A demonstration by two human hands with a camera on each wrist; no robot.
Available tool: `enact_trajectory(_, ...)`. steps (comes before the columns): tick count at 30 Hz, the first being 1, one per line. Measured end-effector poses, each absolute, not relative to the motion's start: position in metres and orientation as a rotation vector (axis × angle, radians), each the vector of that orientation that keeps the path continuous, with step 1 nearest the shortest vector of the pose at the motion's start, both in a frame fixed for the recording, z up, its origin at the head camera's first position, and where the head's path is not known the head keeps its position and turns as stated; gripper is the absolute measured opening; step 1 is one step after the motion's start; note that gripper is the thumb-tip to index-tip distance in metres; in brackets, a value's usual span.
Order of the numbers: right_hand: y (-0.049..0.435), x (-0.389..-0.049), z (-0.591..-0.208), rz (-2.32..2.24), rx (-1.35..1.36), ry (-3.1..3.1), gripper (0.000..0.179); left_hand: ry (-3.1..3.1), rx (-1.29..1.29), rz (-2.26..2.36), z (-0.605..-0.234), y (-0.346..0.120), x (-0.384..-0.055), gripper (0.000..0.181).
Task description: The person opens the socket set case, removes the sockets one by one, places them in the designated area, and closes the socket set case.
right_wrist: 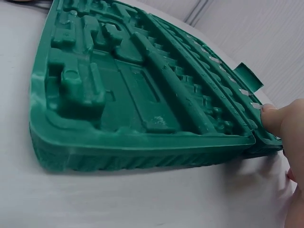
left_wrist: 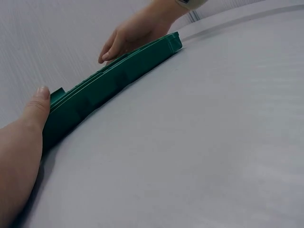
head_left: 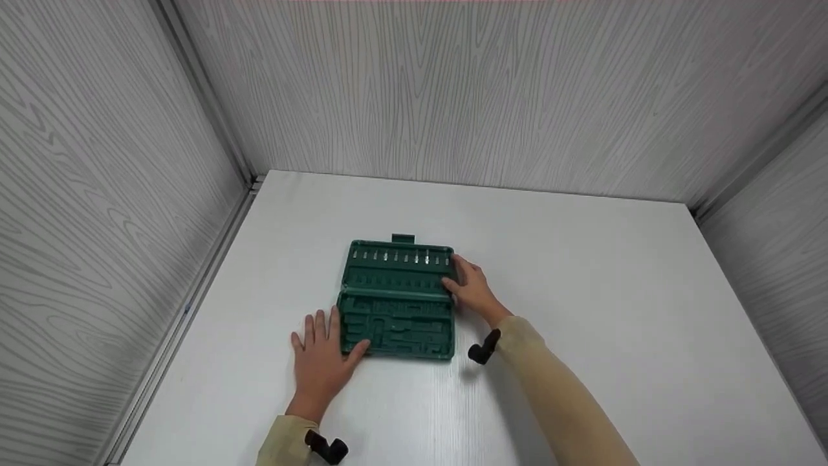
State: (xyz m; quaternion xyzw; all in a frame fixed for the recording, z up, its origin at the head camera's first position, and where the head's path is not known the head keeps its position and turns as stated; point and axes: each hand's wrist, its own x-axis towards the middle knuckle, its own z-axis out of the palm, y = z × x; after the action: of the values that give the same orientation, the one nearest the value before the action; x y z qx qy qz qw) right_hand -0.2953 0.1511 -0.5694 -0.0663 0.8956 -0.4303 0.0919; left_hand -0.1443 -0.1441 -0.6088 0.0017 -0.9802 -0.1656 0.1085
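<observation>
A green plastic tool case (head_left: 396, 327) lies unfolded flat on the white table. Small silver bits (head_left: 406, 259) stand in a row along its far half; the near half shows moulded recesses. At the near left corner, my left hand (head_left: 321, 366) rests with straight fingers along the left side and the thumb (left_wrist: 39, 107) touching the front edge. My right hand (head_left: 477, 291) grips the right edge of the far half, its thumb (right_wrist: 271, 118) on the rim and the other fingers lower at the side, partly hidden.
A latch tab (head_left: 403, 239) sticks out from the case's far edge. White table surface (head_left: 582, 278) surrounds the case. Grey wood-grain panels (head_left: 440, 90) rise at the back and both sides.
</observation>
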Motion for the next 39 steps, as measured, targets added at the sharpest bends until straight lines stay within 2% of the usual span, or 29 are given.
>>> enact_trajectory(6,0.152,-0.304,-0.564,-1.255,-0.241,2.799,0.046,-2.867,-0.01,-0.527,-0.61,-0.143,-0.145,0.093)
enact_trajectory(14,0.145,-0.326,-0.555,-0.919,-0.338,2.996,0.032,-2.868,-0.007,-0.543,-0.609,-0.144,-0.145,0.093)
enact_trajectory(23,0.143,-0.338,-0.548,-0.675,-0.379,3.018,0.031,-2.846,-0.016,-0.539,-0.61,-0.144,-0.145,0.093)
enact_trajectory(31,0.148,-0.34,-0.551,-0.702,-0.301,2.921,0.034,-2.843,-0.025,-0.542,-0.612,-0.141,-0.145,0.093)
enact_trajectory(39,0.141,-0.343,-0.544,-0.62,-0.257,2.879,0.03,-2.836,-0.036,-0.542,-0.613,-0.143,-0.148,0.091)
